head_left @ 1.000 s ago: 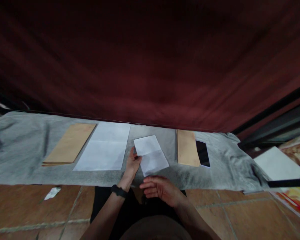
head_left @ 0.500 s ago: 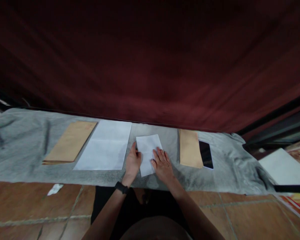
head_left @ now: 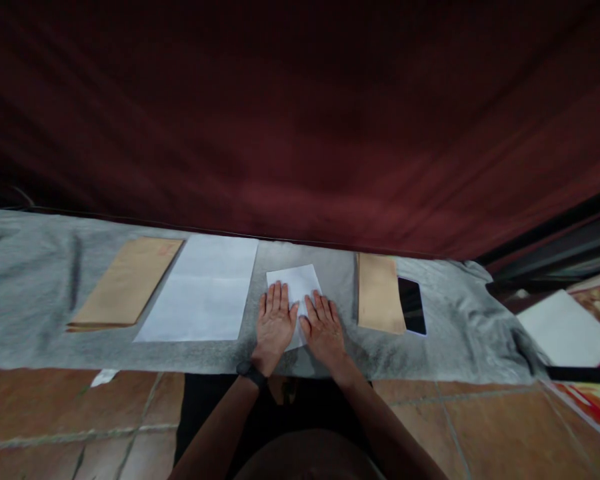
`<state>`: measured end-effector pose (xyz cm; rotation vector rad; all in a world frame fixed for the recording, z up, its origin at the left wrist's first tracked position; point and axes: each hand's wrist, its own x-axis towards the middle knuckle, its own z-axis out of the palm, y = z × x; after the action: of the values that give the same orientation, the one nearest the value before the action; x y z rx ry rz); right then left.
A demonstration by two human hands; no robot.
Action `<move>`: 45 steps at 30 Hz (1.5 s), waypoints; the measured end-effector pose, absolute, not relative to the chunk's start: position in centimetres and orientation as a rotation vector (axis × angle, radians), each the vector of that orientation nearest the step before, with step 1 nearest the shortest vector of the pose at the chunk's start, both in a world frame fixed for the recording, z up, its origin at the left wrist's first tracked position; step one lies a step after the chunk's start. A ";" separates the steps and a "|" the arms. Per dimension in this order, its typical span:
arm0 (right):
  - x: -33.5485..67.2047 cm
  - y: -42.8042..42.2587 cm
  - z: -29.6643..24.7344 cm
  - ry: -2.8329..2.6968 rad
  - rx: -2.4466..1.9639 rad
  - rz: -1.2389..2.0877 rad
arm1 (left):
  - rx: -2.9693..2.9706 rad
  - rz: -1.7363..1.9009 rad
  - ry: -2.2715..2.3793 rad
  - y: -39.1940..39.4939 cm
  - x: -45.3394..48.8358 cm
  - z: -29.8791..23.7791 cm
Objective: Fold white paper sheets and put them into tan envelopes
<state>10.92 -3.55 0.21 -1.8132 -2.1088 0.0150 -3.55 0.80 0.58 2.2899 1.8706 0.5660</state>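
A folded sheet of white paper lies on the grey cloth straight in front of me. My left hand, with a dark band on its wrist, rests flat over the paper's left part, fingers stretched away from me. On the paper's right edge my right hand lies flat too, its fingers a little spread. The two thumbs point toward each other with a strip of paper showing between them. The hands hide the paper's lower corners in part. Left of them lie larger white sheets with a faint crease across.
Brown envelopes lie stacked at the far left. Another pile of brown envelopes is at the right, beside a dark-screened phone. Grey cloth covers the narrow surface, and a dark red curtain hangs behind it.
My left hand has gone from the paper's left edge, thumb and fingers curled there, to lying flat on top of it. The right hand stays on the paper. The view has shifted slightly.
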 end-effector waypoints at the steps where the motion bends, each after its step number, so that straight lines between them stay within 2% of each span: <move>1: 10.9 -3.6 0.2 -2.075 -1.841 0.000 | 2.262 0.588 1.907 0.9 -3.9 0.5; 8: 11.4 -4.3 0.0 -1.973 -1.931 -0.042 | 2.195 0.694 1.992 1.3 -4.7 0.1; 16: 11.9 -4.5 0.4 -1.968 -1.936 -0.063 | 2.251 0.654 1.994 1.2 -5.2 0.5; 26: 7.9 -7.6 0.8 -2.263 -1.520 0.132 | 2.351 0.468 1.837 6.8 -5.0 3.1; 36: 10.0 -8.2 2.1 -2.195 -1.614 0.189 | 1.792 0.603 1.800 10.3 -7.1 5.7; 45: 9.5 -7.1 4.9 -2.042 -1.681 0.165 | 1.136 1.009 1.712 3.0 -8.6 4.0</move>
<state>9.45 -7.08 4.88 -1.6807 -2.0422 0.1650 -8.56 3.03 3.97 1.1364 1.7122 1.0092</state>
